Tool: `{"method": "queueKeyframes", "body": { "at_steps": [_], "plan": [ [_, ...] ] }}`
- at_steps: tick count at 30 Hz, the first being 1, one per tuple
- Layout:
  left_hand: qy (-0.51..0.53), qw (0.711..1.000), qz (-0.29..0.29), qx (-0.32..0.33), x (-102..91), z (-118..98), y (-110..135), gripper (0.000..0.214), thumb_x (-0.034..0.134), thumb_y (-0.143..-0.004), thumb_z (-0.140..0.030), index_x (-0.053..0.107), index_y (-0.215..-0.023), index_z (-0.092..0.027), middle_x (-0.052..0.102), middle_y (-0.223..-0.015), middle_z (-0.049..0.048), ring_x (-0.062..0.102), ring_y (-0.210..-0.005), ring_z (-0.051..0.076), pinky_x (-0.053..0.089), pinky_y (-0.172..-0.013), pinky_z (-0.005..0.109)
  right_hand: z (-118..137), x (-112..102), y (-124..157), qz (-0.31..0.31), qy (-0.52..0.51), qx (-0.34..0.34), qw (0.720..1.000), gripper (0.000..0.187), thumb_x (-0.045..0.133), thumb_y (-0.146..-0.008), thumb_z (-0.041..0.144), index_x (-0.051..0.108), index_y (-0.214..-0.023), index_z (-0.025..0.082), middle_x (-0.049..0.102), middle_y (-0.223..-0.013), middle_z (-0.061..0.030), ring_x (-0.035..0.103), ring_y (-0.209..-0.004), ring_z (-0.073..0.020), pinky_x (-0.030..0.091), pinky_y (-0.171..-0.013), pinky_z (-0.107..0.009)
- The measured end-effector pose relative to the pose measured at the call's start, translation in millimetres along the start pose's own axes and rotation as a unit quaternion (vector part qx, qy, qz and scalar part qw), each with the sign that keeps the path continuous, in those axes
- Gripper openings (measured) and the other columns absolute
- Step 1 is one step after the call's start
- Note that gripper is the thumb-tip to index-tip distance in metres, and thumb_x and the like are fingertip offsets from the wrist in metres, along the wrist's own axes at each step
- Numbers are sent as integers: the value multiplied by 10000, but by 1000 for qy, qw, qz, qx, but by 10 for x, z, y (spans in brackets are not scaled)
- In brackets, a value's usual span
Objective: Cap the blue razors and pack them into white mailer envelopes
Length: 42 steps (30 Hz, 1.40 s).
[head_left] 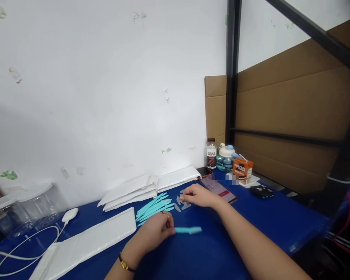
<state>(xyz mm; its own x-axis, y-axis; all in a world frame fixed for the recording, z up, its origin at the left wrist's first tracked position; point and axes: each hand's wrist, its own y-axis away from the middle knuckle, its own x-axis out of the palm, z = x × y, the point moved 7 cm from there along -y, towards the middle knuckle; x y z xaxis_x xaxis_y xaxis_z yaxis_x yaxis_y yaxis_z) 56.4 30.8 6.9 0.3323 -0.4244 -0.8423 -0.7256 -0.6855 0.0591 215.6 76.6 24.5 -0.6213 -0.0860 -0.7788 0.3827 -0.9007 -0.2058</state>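
My left hand (160,229) is closed on the handle of a turquoise eyebrow razor (188,230), whose wider end points right. Behind that hand lies a pile of similar turquoise razors (153,207) on the blue table. My right hand (200,195) is over a small scatter of clear plastic blade covers (184,206), thumb and fingers pinched at one of them. The fingers partly hide what is between their tips.
White padded envelopes (128,190) lie along the wall, with another envelope (96,241) at front left. A phone (218,188), a dark-capped bottle (211,153), a blue-lidded jug (226,159), an orange drink carton (243,171) and a black box (261,191) stand right. Clear tubs (36,202) and a white cable (26,256) are left.
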Motion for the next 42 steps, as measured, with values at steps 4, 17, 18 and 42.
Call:
{"method": "queueKeyframes", "body": {
  "at_steps": [4,17,18,42],
  "plan": [
    [8,995,-85,-56,-164,289,-55,136,473,-802,-320,530,-795,-197,521,-679,-27,450,-628,121,327,-571,221,96,181,68,121,-111,10,986,397,519,-783,508,664,-803,138,639,-668,-7,520,-471,-83,383,-474,-182],
    [-1,973,-197,-117,-628,665,73,231,341,-852,-375,469,-795,-191,511,-673,-14,464,-629,137,359,-606,234,-236,-44,-38,-60,66,54,995,219,626,-719,318,686,-843,148,659,-724,-48,577,-641,-154,392,-589,-228],
    [0,974,-199,-107,-641,631,78,262,326,-862,-399,478,-818,-190,532,-709,-3,483,-663,145,372,-633,239,-202,-68,-35,-81,84,42,992,226,640,-705,294,684,-880,157,657,-785,-56,580,-696,-164,394,-623,-235],
    [53,985,-157,-57,-567,439,70,485,239,-880,-539,562,-919,-180,502,-703,-20,416,-627,124,360,-621,218,0,74,-98,-119,-192,12,974,118,506,-802,272,551,-796,163,614,-697,-10,536,-551,-102,396,-541,-216]
  ]
}}
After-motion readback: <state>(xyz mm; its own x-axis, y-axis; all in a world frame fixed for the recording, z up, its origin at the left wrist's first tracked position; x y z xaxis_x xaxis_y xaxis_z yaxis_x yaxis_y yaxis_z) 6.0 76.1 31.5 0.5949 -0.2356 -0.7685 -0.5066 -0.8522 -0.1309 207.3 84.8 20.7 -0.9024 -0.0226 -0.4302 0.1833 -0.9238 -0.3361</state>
